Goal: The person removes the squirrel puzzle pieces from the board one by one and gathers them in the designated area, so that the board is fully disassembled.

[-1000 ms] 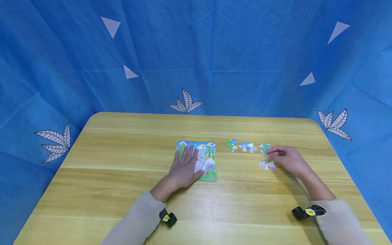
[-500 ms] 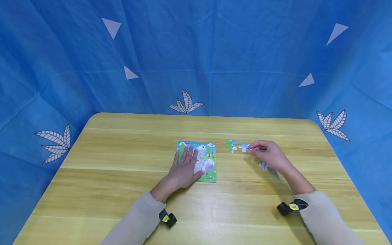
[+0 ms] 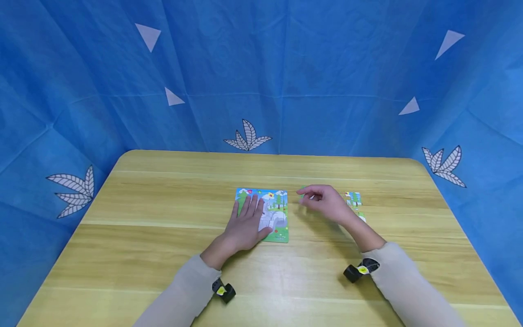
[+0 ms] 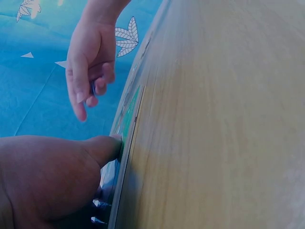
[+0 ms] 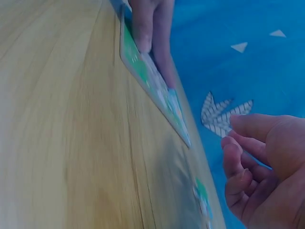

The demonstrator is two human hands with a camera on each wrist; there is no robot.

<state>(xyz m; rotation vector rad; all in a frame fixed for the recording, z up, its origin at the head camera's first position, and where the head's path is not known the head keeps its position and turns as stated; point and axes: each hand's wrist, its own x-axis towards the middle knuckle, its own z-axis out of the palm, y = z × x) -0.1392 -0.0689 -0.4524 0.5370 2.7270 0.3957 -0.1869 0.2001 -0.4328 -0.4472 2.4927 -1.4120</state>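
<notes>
My left hand (image 3: 245,227) lies flat with spread fingers on a square picture puzzle (image 3: 279,220), which shows a grey animal on green and blue. In the left wrist view its thumb rests at the green edge of the board. My right hand (image 3: 324,204) hovers just right of the puzzle with index finger and thumb apart, the other fingers loosely curled. Nothing shows between its fingertips in the right wrist view. It covers most of a green jigsaw piece (image 3: 302,187) and hides other pieces. A blue and green jigsaw piece (image 3: 354,198) lies to its right.
Another jigsaw piece (image 3: 362,216) peeks out behind the right wrist. All rest on a wooden table (image 3: 163,272) with rounded far corners. A blue curtain (image 3: 286,68) with white triangles and leaf prints hangs behind it. Each sleeve carries a small black wrist camera (image 3: 353,273).
My right hand has swept left over the row of jigsaw pieces, from the right end to the left one. The right-hand pieces still lie there. My left hand has not moved.
</notes>
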